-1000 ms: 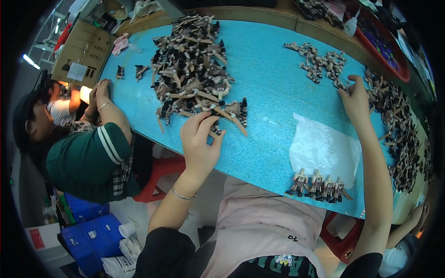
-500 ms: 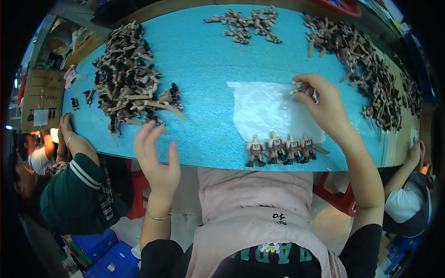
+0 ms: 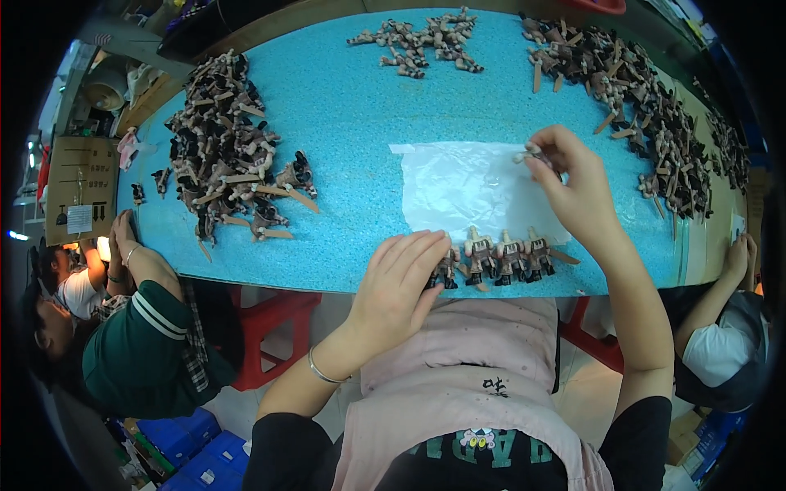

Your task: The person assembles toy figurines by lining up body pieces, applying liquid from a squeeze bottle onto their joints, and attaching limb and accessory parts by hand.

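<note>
My left hand (image 3: 399,280) is at the table's front edge, its fingers pressed together around the leftmost toy figurine of a short row, hiding part of it. The other figurines (image 3: 510,256) in the row stand side by side with brown bodies and black feet. Farther right and higher, my right hand (image 3: 573,182) pinches a small pale and brown toy figure (image 3: 536,154) between thumb and fingers, mostly covered by them. It is over the right part of a white translucent plastic sheet (image 3: 450,188), which lies flat behind the row.
A large heap of figurines (image 3: 221,147) with flat brown sticks lies on the blue tabletop (image 3: 344,131) at left. Another heap (image 3: 667,155) runs along the right, and paler figures (image 3: 422,41) lie at the back. People sit at both sides; a red stool (image 3: 274,335) stands below left.
My left hand has moved right from beside the left heap, and its spread fingers have closed at the row's leftmost figurine. My right hand keeps its pinch near the sheet. The view has shifted slightly.
</note>
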{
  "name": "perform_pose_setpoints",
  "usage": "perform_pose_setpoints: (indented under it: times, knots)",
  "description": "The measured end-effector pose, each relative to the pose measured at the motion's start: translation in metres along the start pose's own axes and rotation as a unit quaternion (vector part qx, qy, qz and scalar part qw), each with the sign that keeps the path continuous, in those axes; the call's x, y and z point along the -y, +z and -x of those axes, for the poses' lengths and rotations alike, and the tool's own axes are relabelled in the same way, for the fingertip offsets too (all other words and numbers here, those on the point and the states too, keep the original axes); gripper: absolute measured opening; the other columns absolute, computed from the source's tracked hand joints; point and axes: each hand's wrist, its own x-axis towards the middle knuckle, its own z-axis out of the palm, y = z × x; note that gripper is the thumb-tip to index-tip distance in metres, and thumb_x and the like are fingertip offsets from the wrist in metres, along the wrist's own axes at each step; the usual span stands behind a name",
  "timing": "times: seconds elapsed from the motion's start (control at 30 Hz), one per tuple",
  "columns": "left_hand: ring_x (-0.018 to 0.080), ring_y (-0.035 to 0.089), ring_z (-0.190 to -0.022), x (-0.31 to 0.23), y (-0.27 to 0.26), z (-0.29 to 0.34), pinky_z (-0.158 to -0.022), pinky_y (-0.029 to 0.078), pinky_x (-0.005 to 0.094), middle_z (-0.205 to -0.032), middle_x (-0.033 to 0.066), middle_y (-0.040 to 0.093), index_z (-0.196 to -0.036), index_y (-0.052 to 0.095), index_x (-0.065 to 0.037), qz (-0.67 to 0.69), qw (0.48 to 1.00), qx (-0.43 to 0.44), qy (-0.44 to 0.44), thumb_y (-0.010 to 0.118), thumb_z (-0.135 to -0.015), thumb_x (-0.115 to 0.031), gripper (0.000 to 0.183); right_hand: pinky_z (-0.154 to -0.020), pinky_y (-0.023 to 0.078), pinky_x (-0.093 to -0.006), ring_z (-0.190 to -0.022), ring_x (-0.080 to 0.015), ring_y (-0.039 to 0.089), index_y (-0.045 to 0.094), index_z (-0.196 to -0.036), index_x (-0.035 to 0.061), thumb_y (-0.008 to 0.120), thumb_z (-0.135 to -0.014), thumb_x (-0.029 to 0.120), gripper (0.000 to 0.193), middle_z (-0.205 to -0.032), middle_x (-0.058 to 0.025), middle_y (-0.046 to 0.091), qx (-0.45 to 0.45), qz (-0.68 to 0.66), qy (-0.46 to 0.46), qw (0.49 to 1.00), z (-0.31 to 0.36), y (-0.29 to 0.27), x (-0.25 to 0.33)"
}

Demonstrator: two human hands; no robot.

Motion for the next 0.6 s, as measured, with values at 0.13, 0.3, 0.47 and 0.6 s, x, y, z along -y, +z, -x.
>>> perform_pose_setpoints:
  times: [0.13,0.3,0.47,0.6]
  knots:
    - [0.0345,0.053,-0.116,0.002,-0.006,0.001,-0.099,0.040,0.0427,-0.127,0.0167,0.055,-0.127,0.051,-0.001,0.023,1.000,0.001,-0.010,0.073,-0.070,-0.003,0.061,-0.062,0.043,-0.0218,-0.071,-0.0080,0.055,0.059,-0.105,-0.0016,0.055,-0.093,0.008,0.016,-0.084,-0.0051,0.061,0.011,-0.179,0.147,0.973,0.001,-0.006,0.002]
    - [0.0344,0.058,-0.108,0.011,-0.027,0.015,-0.092,0.048,0.0389,-0.120,0.0184,0.057,-0.125,0.050,0.002,0.048,0.994,-0.066,-0.072,0.077,-0.072,-0.003,0.060,-0.063,0.043,-0.0212,-0.072,-0.0076,0.054,0.060,-0.110,-0.0019,0.050,-0.097,0.016,0.025,-0.086,-0.0035,0.062,0.018,-0.289,0.174,0.941,0.003,-0.007,-0.007]
    - [0.0229,0.059,-0.110,0.009,-0.037,0.041,-0.094,0.048,0.0338,-0.120,0.0154,0.057,-0.129,0.049,0.001,0.193,0.962,-0.110,-0.158,0.077,-0.073,-0.004,0.062,-0.070,0.045,-0.0223,-0.075,-0.0078,0.056,0.064,-0.108,-0.0016,0.050,-0.097,0.015,0.024,-0.089,-0.0041,0.064,0.055,-0.367,0.173,0.912,0.032,0.006,0.013]
    - [0.0225,0.059,-0.109,-0.010,-0.035,0.036,-0.097,0.047,0.0366,-0.120,0.0139,0.057,-0.131,0.047,0.001,0.289,0.928,0.024,-0.235,0.080,-0.073,-0.010,0.068,-0.079,0.047,-0.0272,-0.086,-0.0149,0.060,0.065,-0.103,-0.0033,0.058,-0.091,0.006,0.017,-0.098,-0.0085,0.064,0.126,-0.365,0.155,0.909,0.081,0.038,0.038]
